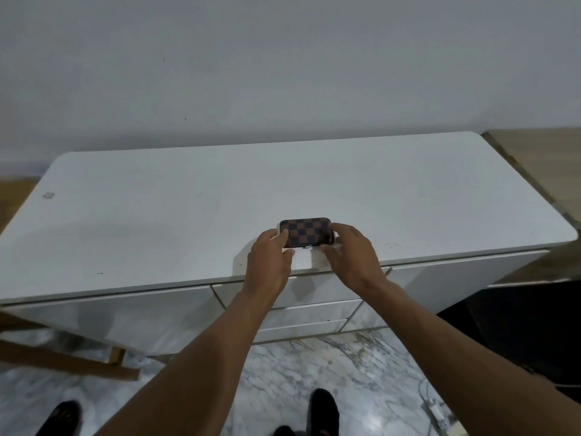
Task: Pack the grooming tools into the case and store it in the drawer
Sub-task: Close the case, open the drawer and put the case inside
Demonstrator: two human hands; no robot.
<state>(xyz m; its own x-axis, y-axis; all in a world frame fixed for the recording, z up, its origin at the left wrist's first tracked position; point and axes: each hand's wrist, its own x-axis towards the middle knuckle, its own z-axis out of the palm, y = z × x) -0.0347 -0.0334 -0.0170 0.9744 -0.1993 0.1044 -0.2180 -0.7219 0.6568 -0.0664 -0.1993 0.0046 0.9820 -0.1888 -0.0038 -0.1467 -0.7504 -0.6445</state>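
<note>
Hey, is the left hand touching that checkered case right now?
Touching. The head view shows the left hand with its fingertips pressed on the left end of the checkered case, no gap visible, while the right hand holds the other end.

No readable text, label, brand, number or sign anywhere; only a brown-and-black checkered pattern on the case (305, 231), with no lettering or logo to be made out on it; nothing written on the white cabinet top (220, 196), on the drawer fronts (314, 306) or on the bare wall (283, 67) behind.
</note>
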